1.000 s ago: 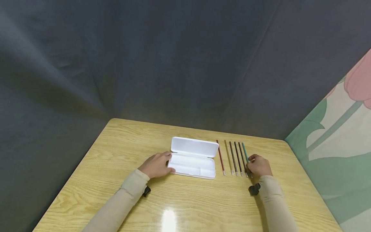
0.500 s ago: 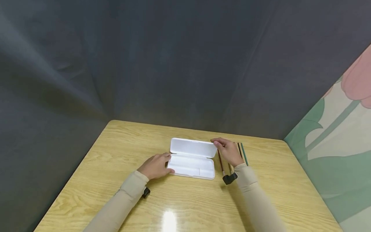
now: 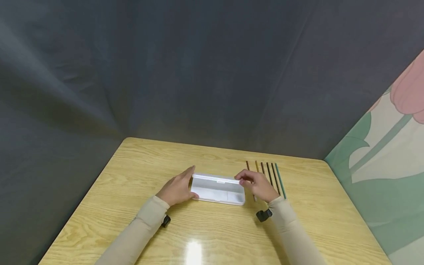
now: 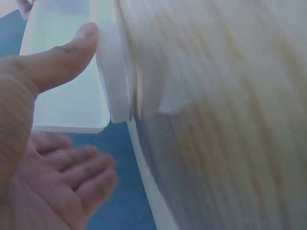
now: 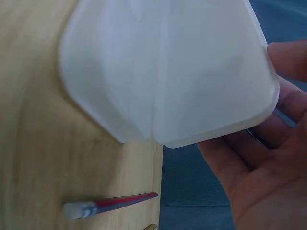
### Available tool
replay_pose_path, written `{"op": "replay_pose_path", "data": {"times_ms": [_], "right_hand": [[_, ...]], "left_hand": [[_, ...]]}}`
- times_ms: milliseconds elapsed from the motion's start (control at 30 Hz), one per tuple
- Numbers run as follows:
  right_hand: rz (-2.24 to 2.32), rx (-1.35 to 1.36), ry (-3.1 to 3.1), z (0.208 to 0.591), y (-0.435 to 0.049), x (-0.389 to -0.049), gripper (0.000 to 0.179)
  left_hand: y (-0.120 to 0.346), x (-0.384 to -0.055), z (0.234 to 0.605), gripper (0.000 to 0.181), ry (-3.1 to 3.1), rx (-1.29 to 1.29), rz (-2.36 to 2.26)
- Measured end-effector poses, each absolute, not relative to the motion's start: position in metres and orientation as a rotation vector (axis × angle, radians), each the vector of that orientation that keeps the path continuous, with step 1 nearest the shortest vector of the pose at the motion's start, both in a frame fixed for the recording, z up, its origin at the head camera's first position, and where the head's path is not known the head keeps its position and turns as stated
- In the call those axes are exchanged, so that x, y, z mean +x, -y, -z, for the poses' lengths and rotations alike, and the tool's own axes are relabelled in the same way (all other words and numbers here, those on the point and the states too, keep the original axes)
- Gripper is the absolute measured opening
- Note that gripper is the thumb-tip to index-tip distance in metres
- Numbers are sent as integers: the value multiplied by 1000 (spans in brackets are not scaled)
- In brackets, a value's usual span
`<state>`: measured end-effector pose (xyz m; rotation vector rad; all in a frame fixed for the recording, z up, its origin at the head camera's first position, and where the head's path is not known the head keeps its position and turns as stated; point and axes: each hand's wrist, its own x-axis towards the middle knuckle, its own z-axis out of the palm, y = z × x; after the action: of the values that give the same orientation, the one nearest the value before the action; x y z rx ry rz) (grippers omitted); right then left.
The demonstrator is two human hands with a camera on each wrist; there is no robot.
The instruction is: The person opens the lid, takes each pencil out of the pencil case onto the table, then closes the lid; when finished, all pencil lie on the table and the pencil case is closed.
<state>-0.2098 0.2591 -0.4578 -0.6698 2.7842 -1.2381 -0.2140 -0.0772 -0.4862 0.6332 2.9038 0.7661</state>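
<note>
Mid-table, the right hand [image 3: 258,184] pinches the white pencil case [image 3: 216,189] lid, half lowered, while the left hand [image 3: 177,189] braces its left end with relaxed fingers (pencils [image 3: 269,175] lie outside, toward the right edge); closing seems underway, needing a press to latch.

A white plastic pencil case [image 3: 216,188] lies flat and crosswise near the middle of the wooden table, its hinged lid [image 3: 214,179] tilted low over the tray, almost shut, with a narrow gap left along the front.
</note>
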Motion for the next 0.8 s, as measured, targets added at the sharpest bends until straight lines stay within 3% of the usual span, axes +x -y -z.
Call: {"op": "replay_pose_path", "data": {"times_ms": [200,500,800], "right_hand": [[1032,-838,-2937,472,-251,-198,22],[834,-1003,-3115,490,-238,-185,16],[657,-1157,-3203,494,-233,-181,15]], "left_hand": [[85,-212,482,85,-2802,872,-818],[82,-206,474,47,-2835,956,-744],[77,-203,474,40,-2888,985,-609]]}}
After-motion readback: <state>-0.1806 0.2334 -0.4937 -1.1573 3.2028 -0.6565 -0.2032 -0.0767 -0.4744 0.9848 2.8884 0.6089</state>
